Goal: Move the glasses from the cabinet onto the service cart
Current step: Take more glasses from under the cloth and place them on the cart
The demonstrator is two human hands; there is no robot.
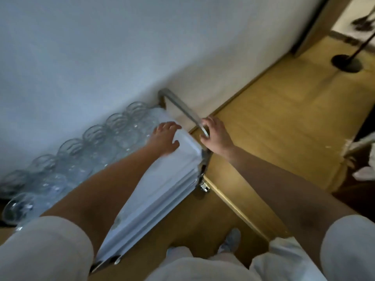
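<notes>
Head view: the right hand (216,135) has its fingers curled round the metal handle (182,110) at the end of the service cart (203,169). The left hand (165,138) lies with fingers loosely spread on the white cloth (172,179) near that end. Past the left arm, the glasses (95,138) stand in rows along the cart's wall-side edge.
</notes>
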